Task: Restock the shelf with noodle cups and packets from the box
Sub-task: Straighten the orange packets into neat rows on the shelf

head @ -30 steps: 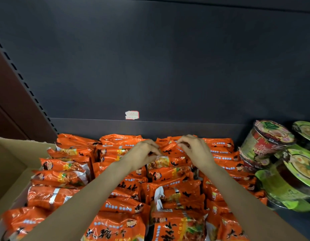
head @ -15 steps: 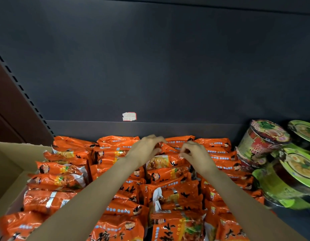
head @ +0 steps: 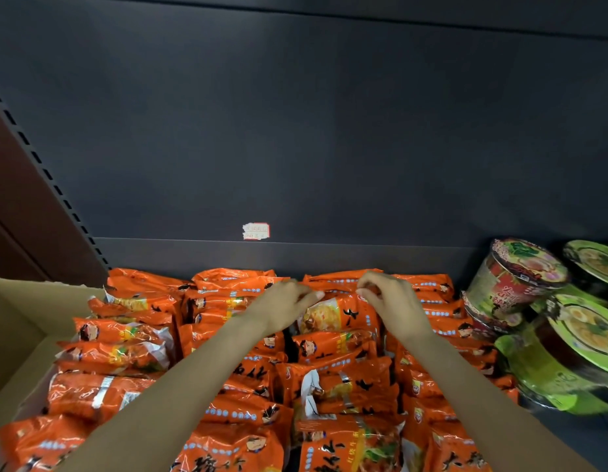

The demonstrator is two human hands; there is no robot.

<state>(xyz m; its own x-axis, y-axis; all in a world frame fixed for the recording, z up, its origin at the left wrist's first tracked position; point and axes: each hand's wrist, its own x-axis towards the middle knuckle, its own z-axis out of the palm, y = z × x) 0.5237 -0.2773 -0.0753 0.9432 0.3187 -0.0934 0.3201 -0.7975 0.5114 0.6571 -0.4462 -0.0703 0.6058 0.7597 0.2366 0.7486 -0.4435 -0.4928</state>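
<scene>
**Both hands on one orange packet at the back of a crowded shelf**

A dark grey shelf back panel fills the upper half of the frame, with a small torn price sticker low at its centre; a slotted upright runs diagonally down the upper left, beside a reddish-brown wall; an open cardboard box sits at the left edge, its flap cut off by the frame.

Orange noodle packets lie in overlapping rows across the lower half, reaching the bottom edge where several are cropped; the shelf floor under them is hidden, showing only as a dark strip at the lower right; the noodle cups, red and green, lean in a heap at the right, blurred, the farthest cut off by the frame.

The left hand and right hand meet at centre over one raised packet; the fingers of each curl and pinch its top edge; the exact contact is hard to make out; the packet stands tilted on edge in the back rows, long axis running left to right, printed face toward the viewer.
</scene>
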